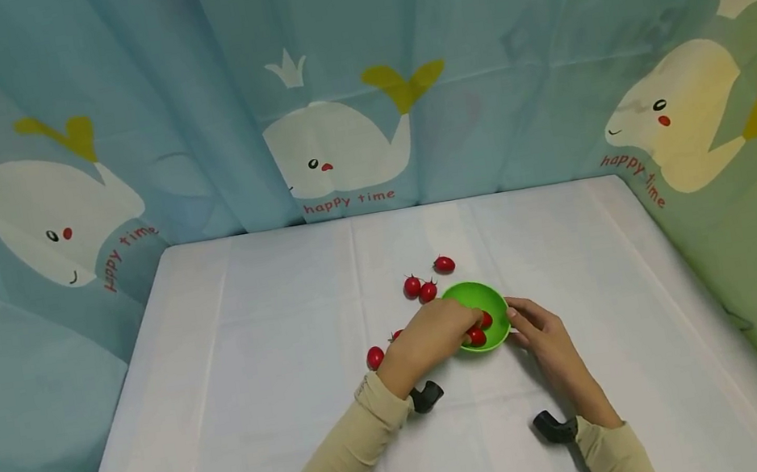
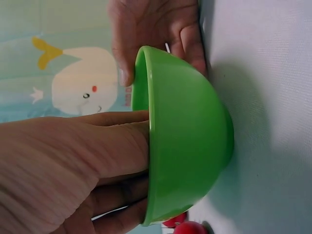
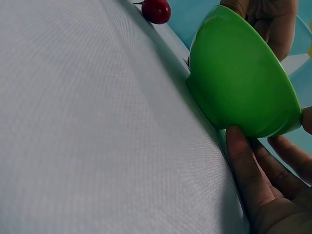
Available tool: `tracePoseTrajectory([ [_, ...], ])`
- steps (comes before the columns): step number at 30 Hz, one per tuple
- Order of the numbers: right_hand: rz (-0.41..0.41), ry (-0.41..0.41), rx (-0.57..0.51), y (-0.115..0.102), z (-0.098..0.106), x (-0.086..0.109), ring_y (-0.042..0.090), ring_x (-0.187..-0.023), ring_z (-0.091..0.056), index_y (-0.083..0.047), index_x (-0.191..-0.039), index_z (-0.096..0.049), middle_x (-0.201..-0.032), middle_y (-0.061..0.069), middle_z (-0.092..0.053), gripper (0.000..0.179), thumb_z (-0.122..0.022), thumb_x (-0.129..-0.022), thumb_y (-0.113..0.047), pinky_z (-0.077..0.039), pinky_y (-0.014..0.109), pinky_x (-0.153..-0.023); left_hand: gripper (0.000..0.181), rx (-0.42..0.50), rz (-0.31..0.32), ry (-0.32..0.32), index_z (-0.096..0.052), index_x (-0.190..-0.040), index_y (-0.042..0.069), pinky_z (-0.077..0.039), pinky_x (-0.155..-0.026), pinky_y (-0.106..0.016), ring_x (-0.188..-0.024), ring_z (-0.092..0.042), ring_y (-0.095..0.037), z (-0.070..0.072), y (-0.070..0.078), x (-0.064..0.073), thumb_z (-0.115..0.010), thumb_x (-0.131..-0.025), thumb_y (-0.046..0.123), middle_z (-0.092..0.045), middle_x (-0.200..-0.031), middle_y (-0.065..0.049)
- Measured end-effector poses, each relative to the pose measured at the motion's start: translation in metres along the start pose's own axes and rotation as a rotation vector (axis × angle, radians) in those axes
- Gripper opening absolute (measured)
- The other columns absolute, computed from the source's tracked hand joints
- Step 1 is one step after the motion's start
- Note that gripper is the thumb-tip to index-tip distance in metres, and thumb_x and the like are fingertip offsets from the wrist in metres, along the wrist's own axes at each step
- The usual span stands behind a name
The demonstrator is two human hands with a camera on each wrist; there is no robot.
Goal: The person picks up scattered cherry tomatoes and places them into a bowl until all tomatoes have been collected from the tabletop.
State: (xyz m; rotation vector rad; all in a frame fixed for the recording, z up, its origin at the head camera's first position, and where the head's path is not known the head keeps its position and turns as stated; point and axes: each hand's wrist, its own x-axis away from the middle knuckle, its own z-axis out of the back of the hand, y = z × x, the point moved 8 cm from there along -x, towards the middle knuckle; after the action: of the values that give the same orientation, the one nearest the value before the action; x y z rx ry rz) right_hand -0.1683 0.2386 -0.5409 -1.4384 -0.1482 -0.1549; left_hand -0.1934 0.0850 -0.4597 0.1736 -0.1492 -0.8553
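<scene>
Probably the green bowl (image 1: 483, 298) is light, stiff plastic, slick and hard to break but easy to tip or slide, so the outer wall and rim at three o'clock seem a sound place to steady it. It sits on the white cloth (image 1: 274, 325), the right hand (image 1: 544, 338) pinching it there, thumb at the rim and fingers bent against the outside wall. The left hand (image 1: 430, 333) reaches over the rim from nine o'clock; its fingertips are hidden, so I cannot tell whether they grip anything. Two tomatoes (image 1: 477, 337) show inside, towards five and six. Small, glossy, red and roundish, they should be firm yet bruisable, best taken lightly round the middle. Outside lie a stemmed pair (image 1: 420, 290) at ten, an oval tomato (image 1: 444, 264) at eleven and others (image 1: 375, 357) near eight.
</scene>
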Motion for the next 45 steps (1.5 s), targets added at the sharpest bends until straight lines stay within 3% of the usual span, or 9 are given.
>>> tracePoseTrajectory([
  [4,-0.007,-0.001,0.001,0.000,-0.001,0.000,-0.003,-0.111,-0.064,0.002,-0.147,-0.052,-0.127,-0.012,-0.062,0.053,-0.057,-0.108,-0.034,-0.057,0.016,-0.090,0.019,-0.004,-0.005,0.010,-0.077,-0.110,0.025,-0.054,-0.082,-0.017,-0.087,-0.065,-0.007,0.003,0.000,0.000,-0.077,-0.095,0.013,-0.076,-0.092,0.011],
  [11,0.003,-0.003,-0.006,-0.002,-0.002,0.000,-0.005,-0.112,-0.063,0.004,-0.147,-0.052,-0.136,0.005,-0.061,0.051,-0.057,-0.109,-0.030,-0.057,0.016,-0.090,0.019,-0.037,-0.005,0.028,-0.079,-0.108,0.024,-0.056,-0.085,-0.020,-0.089,-0.068,-0.008,0.004,0.001,0.000,-0.077,-0.094,0.011,-0.076,-0.093,0.009],
  [20,0.014,-0.008,-0.006,0.000,-0.002,-0.001,-0.005,-0.113,-0.064,0.003,-0.147,-0.052,-0.130,-0.008,-0.062,0.051,-0.057,-0.109,-0.031,-0.058,0.017,-0.091,0.021,-0.057,-0.029,0.058,-0.078,-0.114,0.024,-0.057,-0.085,-0.020,-0.090,-0.068,-0.009,0.002,-0.002,0.000,-0.077,-0.095,0.014,-0.075,-0.096,0.007],
  [25,0.012,-0.010,0.003,0.001,-0.001,-0.001,-0.005,-0.114,-0.063,0.002,-0.147,-0.052,-0.131,-0.008,-0.061,0.052,-0.056,-0.109,-0.032,-0.057,0.016,-0.091,0.026,0.106,-0.047,0.064,-0.076,-0.123,0.019,-0.055,-0.092,-0.019,-0.099,-0.067,-0.009,0.001,-0.007,0.003,-0.075,-0.097,0.019,-0.075,-0.108,0.006],
  [34,-0.018,0.011,0.017,0.000,-0.001,0.000,-0.007,-0.114,-0.061,0.001,-0.149,-0.050,-0.151,0.019,-0.052,0.054,-0.055,-0.109,-0.036,-0.056,0.013,-0.092,0.030,0.368,-0.091,0.162,-0.072,-0.131,0.014,-0.050,-0.111,-0.029,-0.128,-0.064,-0.016,0.016,-0.025,0.018,-0.070,-0.101,0.017,-0.073,-0.132,0.002],
  [40,-0.045,0.023,0.017,0.003,0.000,0.001,-0.007,-0.112,-0.061,0.000,-0.149,-0.050,-0.151,0.020,-0.052,0.054,-0.056,-0.109,-0.036,-0.055,0.013,-0.092,0.032,0.487,-0.113,0.247,-0.070,-0.133,0.012,-0.054,-0.107,-0.036,-0.122,-0.066,-0.020,0.029,-0.046,0.035,-0.070,-0.101,0.017,-0.072,-0.131,-0.002],
  [45,-0.037,0.023,0.020,0.002,-0.001,0.001,-0.008,-0.114,-0.061,-0.001,-0.149,-0.051,-0.148,0.016,-0.054,0.054,-0.056,-0.109,-0.037,-0.056,0.014,-0.092,0.033,0.593,-0.050,0.282,-0.069,-0.133,0.009,-0.057,-0.102,-0.046,-0.113,-0.067,-0.031,0.033,-0.072,0.046,-0.070,-0.101,0.017,-0.072,-0.127,-0.008],
])
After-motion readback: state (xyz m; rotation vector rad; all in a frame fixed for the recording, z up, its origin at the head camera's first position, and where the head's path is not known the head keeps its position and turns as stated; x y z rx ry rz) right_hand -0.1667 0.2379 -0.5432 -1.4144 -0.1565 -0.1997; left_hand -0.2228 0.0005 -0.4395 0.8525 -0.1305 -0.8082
